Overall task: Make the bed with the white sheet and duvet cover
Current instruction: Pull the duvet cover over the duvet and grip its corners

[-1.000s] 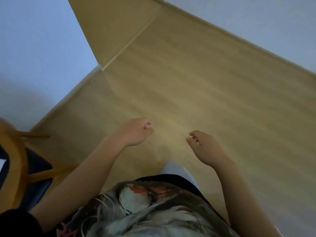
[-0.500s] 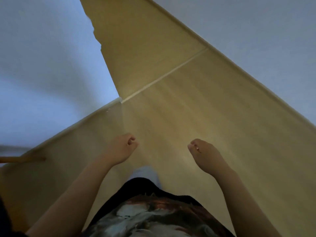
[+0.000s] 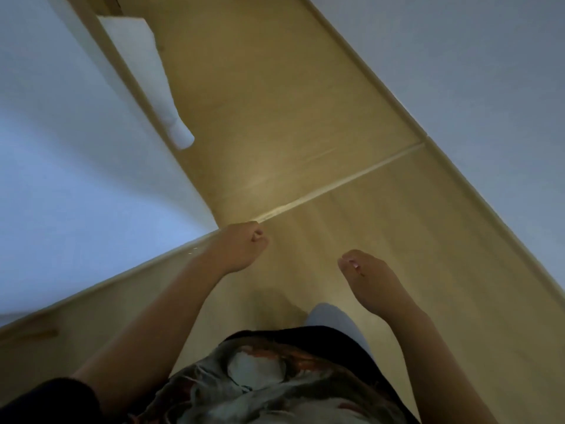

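A threshold strip (image 3: 351, 182) crosses the floor (image 3: 275, 102) between left wall (image 3: 61, 148) and right wall (image 3: 474, 56).

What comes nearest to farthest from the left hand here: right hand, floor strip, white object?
1. Floor strip, ending just beside the left hand.
2. Right hand, across to the right.
3. White object, far ahead along the left wall.
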The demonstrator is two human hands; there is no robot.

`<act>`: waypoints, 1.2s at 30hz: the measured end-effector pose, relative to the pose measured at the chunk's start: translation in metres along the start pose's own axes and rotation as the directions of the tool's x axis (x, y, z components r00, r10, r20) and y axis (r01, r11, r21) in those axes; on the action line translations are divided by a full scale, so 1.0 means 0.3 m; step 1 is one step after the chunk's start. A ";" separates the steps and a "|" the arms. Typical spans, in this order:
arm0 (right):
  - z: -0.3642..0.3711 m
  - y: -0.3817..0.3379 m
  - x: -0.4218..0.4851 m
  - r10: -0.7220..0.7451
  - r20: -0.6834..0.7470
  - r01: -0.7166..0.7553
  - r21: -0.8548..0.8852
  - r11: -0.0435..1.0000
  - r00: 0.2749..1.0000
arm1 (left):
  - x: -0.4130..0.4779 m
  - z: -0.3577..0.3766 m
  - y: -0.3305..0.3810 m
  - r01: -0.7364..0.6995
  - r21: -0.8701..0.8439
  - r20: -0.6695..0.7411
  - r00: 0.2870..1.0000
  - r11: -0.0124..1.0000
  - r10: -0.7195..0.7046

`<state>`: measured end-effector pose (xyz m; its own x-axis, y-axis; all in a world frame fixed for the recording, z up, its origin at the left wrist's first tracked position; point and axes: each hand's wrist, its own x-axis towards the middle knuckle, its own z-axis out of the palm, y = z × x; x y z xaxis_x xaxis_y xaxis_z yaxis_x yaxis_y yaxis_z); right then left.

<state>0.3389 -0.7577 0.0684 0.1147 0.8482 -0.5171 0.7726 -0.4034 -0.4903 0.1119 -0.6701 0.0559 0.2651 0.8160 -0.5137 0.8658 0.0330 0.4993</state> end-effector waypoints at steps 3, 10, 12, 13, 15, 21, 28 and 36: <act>-0.136 -0.017 0.279 -0.036 0.044 0.037 -0.032 0.999 0.998 | 0.245 -0.063 0.095 0.079 -0.065 0.017 0.997 0.995 -0.078; -0.491 -0.227 0.891 -0.225 0.230 0.275 -0.216 0.937 0.947 | 0.660 -0.293 0.131 0.369 -0.210 -0.043 0.921 0.905 -0.386; -0.539 -0.342 1.055 -0.296 0.309 0.379 -0.260 0.888 0.904 | 0.726 -0.363 0.103 0.420 -0.307 -0.070 0.885 0.854 -0.460; -0.549 -0.404 1.131 -0.331 0.351 0.435 -0.279 0.856 0.876 | 0.752 -0.399 0.089 0.438 -0.355 -0.085 0.865 0.826 -0.495; -0.556 -0.536 1.278 -0.401 0.421 0.537 -0.278 0.797 0.813 | 0.813 -0.462 0.056 0.468 -0.458 -0.120 0.810 0.756 -0.574; -0.532 -0.982 1.660 -0.539 0.544 0.751 -0.314 0.581 0.644 | 1.085 -0.714 -0.120 0.426 -0.691 -0.220 0.646 0.584 -0.731; -0.495 -1.424 1.945 -0.639 0.620 0.885 -0.236 0.400 0.455 | 1.329 -1.047 -0.280 0.300 -0.893 -0.198 0.404 0.334 -0.893; -0.316 -1.904 2.188 -0.521 0.853 0.994 -0.077 -0.072 0.028 | 1.440 -1.231 -0.487 0.114 -0.992 -0.057 0.012 0.058 -0.998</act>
<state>0.0320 0.0620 0.0756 -0.9322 -0.0590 -0.3572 0.1059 0.8990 -0.4249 -0.0567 -0.1095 0.0188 -0.8851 0.0098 -0.4653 -0.3408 0.6673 0.6622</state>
